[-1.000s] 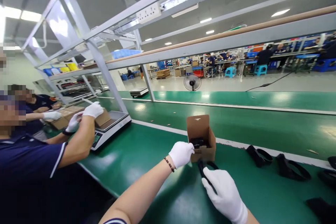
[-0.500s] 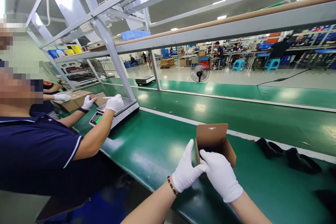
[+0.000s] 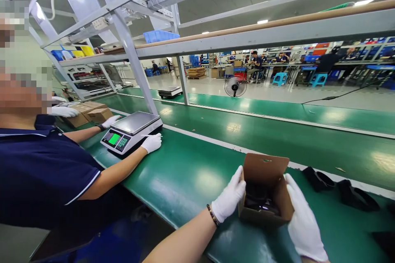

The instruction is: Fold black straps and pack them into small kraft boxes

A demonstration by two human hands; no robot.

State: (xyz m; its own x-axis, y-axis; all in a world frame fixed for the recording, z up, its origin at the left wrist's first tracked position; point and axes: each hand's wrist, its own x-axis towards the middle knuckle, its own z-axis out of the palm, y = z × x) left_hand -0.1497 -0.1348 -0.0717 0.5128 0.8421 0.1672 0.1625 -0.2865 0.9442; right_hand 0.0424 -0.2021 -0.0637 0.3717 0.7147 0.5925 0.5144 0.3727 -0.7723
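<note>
cardboard box (image 3: 262,217) held between both hands (image 3: 228,198) (image 3: 304,218) at a glossy green worktop (image 3: 185,172), a fan (image 3: 235,87) beyond.

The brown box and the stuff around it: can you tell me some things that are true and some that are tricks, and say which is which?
1. The left hand and the right hand touch opposite sides of the brown box. True.
2. The brown box has nothing in it. False: something dark is inside.
3. The flap of the brown box stands open. True.
4. The scale's screen glows red. False: the scale's screen glows green.
5. Black loops lie on the green table, to the right of the brown box. True.
</note>
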